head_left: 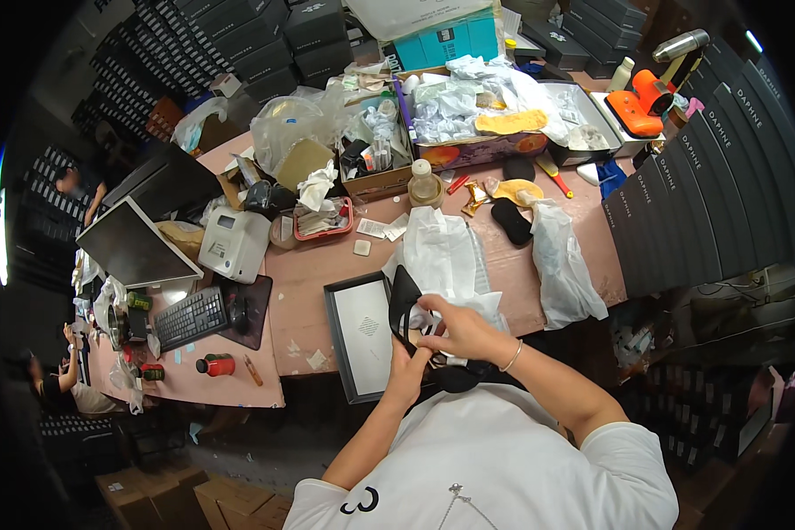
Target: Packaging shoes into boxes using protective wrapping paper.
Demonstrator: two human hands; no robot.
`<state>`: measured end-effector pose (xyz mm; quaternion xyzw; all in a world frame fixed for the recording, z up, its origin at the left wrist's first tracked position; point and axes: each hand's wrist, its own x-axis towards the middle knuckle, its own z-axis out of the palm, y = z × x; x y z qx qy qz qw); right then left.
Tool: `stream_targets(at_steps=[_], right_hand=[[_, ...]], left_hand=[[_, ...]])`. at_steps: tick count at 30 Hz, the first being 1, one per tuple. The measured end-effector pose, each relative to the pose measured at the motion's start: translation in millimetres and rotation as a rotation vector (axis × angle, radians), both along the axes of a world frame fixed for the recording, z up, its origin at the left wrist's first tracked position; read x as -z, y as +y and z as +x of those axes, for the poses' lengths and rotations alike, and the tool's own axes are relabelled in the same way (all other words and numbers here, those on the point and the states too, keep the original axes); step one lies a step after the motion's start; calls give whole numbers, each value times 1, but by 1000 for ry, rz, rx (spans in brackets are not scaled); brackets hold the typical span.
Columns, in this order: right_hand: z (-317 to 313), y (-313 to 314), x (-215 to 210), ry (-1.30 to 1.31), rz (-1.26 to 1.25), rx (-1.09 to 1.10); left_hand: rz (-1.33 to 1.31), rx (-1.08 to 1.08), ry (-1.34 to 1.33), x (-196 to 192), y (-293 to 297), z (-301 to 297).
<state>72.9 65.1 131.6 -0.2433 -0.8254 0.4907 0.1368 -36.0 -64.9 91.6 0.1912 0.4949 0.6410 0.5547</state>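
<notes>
Both hands meet over the front edge of the pink desk (pixel 305 305), around a black strappy shoe (pixel 403 290) with a pointed toe directed away from the person. The shoe is held just right of an open grey box (pixel 360 340) with a white inside. The left hand (pixel 404 377) supports the shoe from below, its fingers closed around it. The right hand (pixel 468 334) is at the straps with bent fingers, forefinger and thumb a little apart at their tips; whether they pinch a strap is too small to tell. Below the right hand, close to the white shirt (pixel 503 442), is another black piece (pixel 457 379), its kind unclear. White tissue paper (pixel 442 256) lies crumpled beyond the hands, and a white wrapped bundle (pixel 564 265) lies farther right. On the left stand a keyboard (pixel 190 316), a mouse (pixel 238 311) and a red-bodied jar (pixel 215 365)
</notes>
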Motion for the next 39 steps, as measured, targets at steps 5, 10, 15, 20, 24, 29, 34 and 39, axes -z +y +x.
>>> stream_targets(at_steps=[5, 10, 15, 20, 24, 29, 34, 39], right_hand=[[-14, 5, 1, -101, -40, -83], [-10, 5, 7, -162, -80, -50], [13, 29, 11, -150, -56, 172], [0, 56, 152, -255, 665, 57], [-19, 44, 84, -252, 562, 6], [-36, 18, 47, -9, 703, -332], [-30, 1, 64, -27, 737, -335], [-11, -6, 38, -1, 726, -282]], left_hand=[[-61, 51, 171, 9, -2, 1], [-99, 77, 169, 1, -1, -4], [-277, -215, -261, 15, -2, -14], [-310, -181, -430, 13, -2, -27], [-287, -276, -479, 2, 3, -27], [-278, -219, -412, -16, 7, 7], [-271, -143, -464, -6, -4, 1], [-317, -196, -507, 13, -9, -4]])
